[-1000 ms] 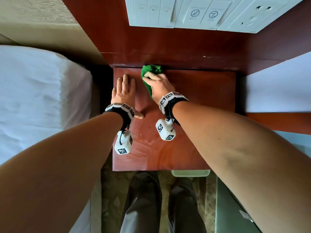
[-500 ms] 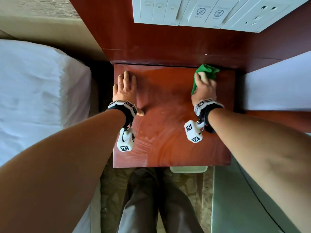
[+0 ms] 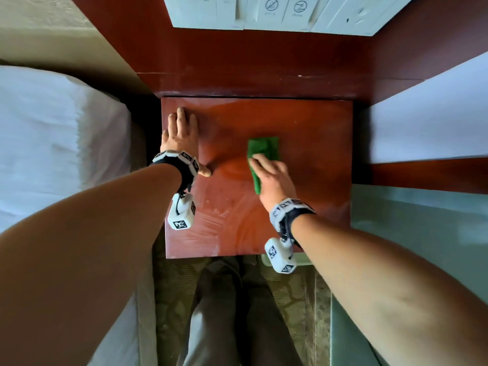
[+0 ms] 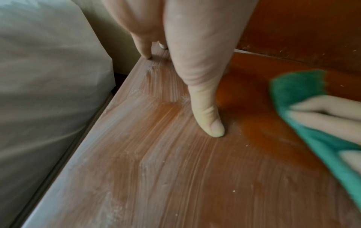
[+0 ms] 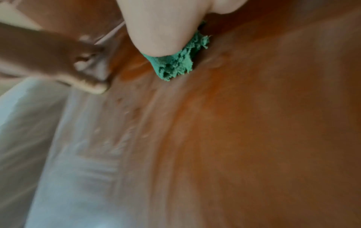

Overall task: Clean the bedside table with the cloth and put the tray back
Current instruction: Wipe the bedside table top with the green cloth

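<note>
The bedside table (image 3: 311,122) has a glossy red-brown top. My left hand (image 3: 182,133) lies flat on its left part, fingers straight and thumb spread (image 4: 213,128). My right hand (image 3: 269,170) presses a folded green cloth (image 3: 264,146) onto the middle of the top. Its fingers lie along the cloth (image 4: 296,86), and the thumb is tucked into the fold. A frayed end of the cloth (image 5: 175,64) sticks out under the palm. Pale dusty streaks (image 3: 211,223) cover the front left of the top. I cannot make out a tray for certain.
A white bed (image 3: 52,154) lies close on the left. A wooden wall panel with white switches (image 3: 264,11) rises behind the table. White bedding (image 3: 435,114) and a pale green surface (image 3: 422,233) are on the right. A pale object (image 3: 303,260) peeks from under the front edge.
My right hand swept the cloth from the back left along the back edge to the right, then toward me into the middle. The left hand stayed in place.
</note>
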